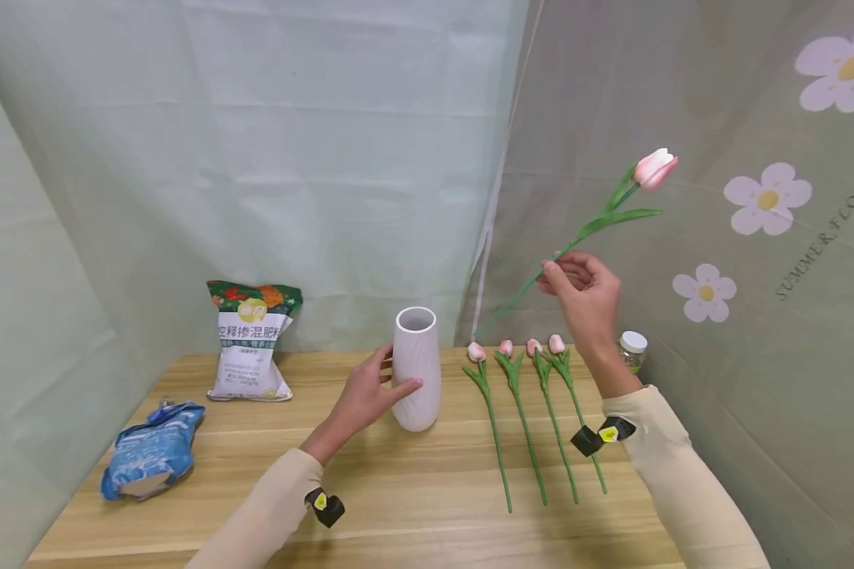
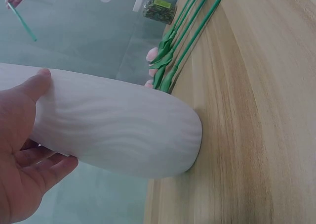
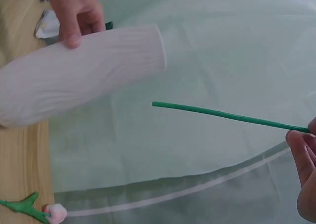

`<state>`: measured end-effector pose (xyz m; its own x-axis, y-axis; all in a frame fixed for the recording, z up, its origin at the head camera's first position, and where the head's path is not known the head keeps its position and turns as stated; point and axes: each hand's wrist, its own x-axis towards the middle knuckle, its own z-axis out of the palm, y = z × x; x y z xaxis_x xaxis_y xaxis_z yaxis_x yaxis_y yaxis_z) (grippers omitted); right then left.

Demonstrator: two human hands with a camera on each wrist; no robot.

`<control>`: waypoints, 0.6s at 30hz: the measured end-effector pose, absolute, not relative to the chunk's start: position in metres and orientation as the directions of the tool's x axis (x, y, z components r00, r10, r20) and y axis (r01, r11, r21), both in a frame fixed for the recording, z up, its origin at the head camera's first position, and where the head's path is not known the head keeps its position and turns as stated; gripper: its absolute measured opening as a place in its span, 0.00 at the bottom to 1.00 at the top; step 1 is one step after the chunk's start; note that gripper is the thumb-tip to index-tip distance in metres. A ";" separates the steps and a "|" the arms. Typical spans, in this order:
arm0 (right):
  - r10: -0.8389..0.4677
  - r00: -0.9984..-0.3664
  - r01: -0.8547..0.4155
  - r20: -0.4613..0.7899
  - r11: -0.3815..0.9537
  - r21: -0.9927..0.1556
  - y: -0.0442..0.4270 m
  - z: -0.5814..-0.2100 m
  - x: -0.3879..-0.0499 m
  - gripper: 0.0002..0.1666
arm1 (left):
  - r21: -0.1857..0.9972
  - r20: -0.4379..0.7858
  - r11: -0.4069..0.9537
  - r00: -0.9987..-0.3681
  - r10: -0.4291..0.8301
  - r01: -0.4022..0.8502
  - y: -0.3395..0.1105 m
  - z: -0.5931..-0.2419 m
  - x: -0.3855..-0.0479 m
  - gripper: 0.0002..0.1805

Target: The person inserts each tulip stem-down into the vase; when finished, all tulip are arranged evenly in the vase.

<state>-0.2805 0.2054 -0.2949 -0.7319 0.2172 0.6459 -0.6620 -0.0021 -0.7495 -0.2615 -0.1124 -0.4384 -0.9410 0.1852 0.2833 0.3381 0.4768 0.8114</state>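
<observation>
At the far left of the wood-grain tabletop (image 1: 398, 510) lies a crumpled blue bag (image 1: 153, 450), its skin creased and soft; beside it a printed bag (image 1: 249, 359), white below and green at the top, stands puffed and glossy like plastic film. Next the left hand (image 1: 370, 391) grips the white vase (image 1: 420, 383) from its left side, thumb laid across the front and fingers round the back. The vase appears to stand on the tabletop, its round mouth open and bare of stems; its tall, slightly swelling body carries shallow wavy ridges and looks matte, perhaps ceramic. To its right four tulips (image 1: 512, 370) lie flat in a fanned row, pink-and-white heads away from the person, smooth green stems toward them, probably plastic or coated wire. Above that row, the right hand (image 1: 585, 288) pinches a fifth tulip (image 1: 598, 224) by its stem between thumb and fingers, bloom up to the right, cut end slanting down toward the vase but well apart from it. The step in hand seems to be lining this stem up with the steadied vase; the next move would call for tipping the stem more upright and centring its end over the mouth. Rightmost, partly behind the forearm, sits a white-lidded jar (image 1: 632, 344).
</observation>
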 end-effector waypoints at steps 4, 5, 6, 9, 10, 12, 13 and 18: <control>0.238 -0.727 -0.672 0.644 -0.053 -0.739 0.198 -0.289 -0.282 0.10 | 0.811 0.285 0.476 -0.940 0.188 0.341 -0.112 -0.437 -0.261 0.44; 0.243 -0.728 -0.672 0.641 -0.067 -0.738 0.197 -0.288 -0.282 0.10 | 0.811 0.285 0.475 -0.940 0.188 0.341 -0.112 -0.437 -0.261 0.44; 0.247 -0.728 -0.673 0.639 -0.077 -0.736 0.195 -0.286 -0.283 0.10 | 0.811 0.286 0.474 -0.939 0.189 0.342 -0.112 -0.437 -0.261 0.44; 0.256 -0.722 -0.679 0.643 -0.085 -0.729 0.190 -0.283 -0.284 0.10 | 0.813 0.285 0.472 -0.939 0.190 0.342 -0.112 -0.437 -0.261 0.44; 0.259 -0.720 -0.681 0.644 -0.086 -0.727 0.188 -0.282 -0.285 0.11 | 0.813 0.284 0.471 -0.939 0.191 0.342 -0.112 -0.437 -0.261 0.44; 0.262 -0.713 -0.687 0.650 -0.078 -0.722 0.185 -0.280 -0.285 0.12 | 0.813 0.284 0.471 -0.939 0.193 0.343 -0.113 -0.438 -0.261 0.44; 0.264 -0.712 -0.688 0.650 -0.082 -0.721 0.184 -0.279 -0.285 0.12 | 0.814 0.283 0.470 -0.939 0.193 0.342 -0.113 -0.438 -0.261 0.44; 0.282 -0.714 -0.691 0.641 -0.136 -0.710 0.178 -0.275 -0.286 0.10 | 0.813 0.286 0.469 -0.938 0.193 0.345 -0.113 -0.439 -0.261 0.44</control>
